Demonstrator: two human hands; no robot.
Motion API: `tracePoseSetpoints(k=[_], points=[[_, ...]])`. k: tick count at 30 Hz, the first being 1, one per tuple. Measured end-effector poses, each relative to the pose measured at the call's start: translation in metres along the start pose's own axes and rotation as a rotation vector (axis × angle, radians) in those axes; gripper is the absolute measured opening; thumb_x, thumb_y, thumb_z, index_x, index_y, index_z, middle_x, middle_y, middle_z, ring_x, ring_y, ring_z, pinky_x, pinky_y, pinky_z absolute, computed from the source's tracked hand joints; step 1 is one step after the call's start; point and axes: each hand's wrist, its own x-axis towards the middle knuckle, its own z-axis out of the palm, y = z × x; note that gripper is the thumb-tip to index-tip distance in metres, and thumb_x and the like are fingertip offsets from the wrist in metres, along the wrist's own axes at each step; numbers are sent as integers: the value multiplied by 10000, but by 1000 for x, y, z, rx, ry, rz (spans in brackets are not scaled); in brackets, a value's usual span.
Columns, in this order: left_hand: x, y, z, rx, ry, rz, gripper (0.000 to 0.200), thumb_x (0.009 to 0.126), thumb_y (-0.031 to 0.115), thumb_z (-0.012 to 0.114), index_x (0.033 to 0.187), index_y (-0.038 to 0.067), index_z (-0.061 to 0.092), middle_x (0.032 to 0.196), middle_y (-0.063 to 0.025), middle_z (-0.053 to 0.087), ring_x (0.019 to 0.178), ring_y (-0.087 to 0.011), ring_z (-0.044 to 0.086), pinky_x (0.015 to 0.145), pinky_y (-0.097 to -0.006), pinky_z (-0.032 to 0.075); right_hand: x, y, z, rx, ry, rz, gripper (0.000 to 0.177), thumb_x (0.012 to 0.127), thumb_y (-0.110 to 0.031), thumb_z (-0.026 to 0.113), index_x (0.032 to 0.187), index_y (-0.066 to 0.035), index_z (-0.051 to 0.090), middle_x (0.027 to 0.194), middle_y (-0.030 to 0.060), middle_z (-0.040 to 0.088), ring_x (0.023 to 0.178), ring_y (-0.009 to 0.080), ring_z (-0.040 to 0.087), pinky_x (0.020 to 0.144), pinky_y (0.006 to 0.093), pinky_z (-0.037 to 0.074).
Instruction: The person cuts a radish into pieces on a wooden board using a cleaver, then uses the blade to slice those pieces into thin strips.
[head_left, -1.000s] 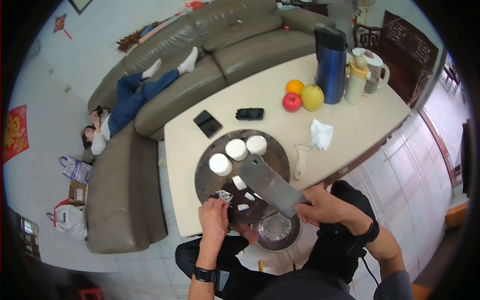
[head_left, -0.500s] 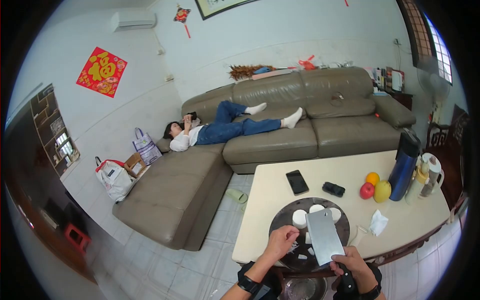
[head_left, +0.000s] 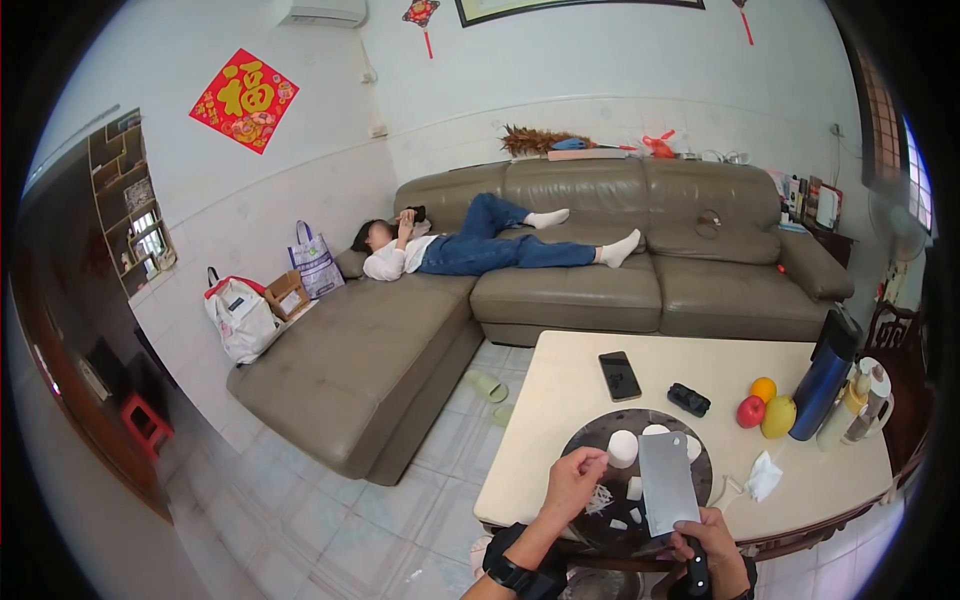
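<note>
A round dark cutting board (head_left: 580, 438) lies on the table, with thick white cylindrical pieces (head_left: 622, 450) towards its far side. Thin white shreds (head_left: 599, 499) and small white chunks (head_left: 635, 488) are on its near half. My right hand (head_left: 712, 548) grips the black handle of a cleaver (head_left: 668, 485), whose broad blade is over the right part of the board and hides some of it. My left hand (head_left: 575, 482) is over the board's left edge, beside a cylinder. Its fingertips are pinched together; anything between them is too small to make out.
On the table (head_left: 560, 360) are a phone (head_left: 620, 376), a black object (head_left: 689, 400), fruit (head_left: 779, 417), a blue flask (head_left: 826, 385), bottles (head_left: 842, 412) and a crumpled tissue (head_left: 764, 477). A metal basin (head_left: 602, 584) is below the near edge. Someone lies on the sofa (head_left: 560, 300).
The camera view has turned, so the room appears shifted mostly to the right. The cleaver's blade looks slightly more upright. My left hand stays pinched near the same white cylinder.
</note>
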Motion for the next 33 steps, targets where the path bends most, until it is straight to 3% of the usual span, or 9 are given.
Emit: tracePoseSetpoints(k=[9,33], points=[[-4,-6,-10,72,45,71,158,908,139,633,969,-2,668,767,-7,640,707,-68,574,656,-217,477,-3,-2,-1,-24,-6,-21,91,836,-21,570,787,55,580,607,109,592,404,146,494,428,289,443],[-5,-4,-6,155,35,31,138,897,107,638,965,-8,670,773,-16,656,722,-71,595,674,-222,488,-11,-5,-3,24,34,-38,79,823,-13,602,798,61,587,614,121,596,383,156,485,376,276,402]])
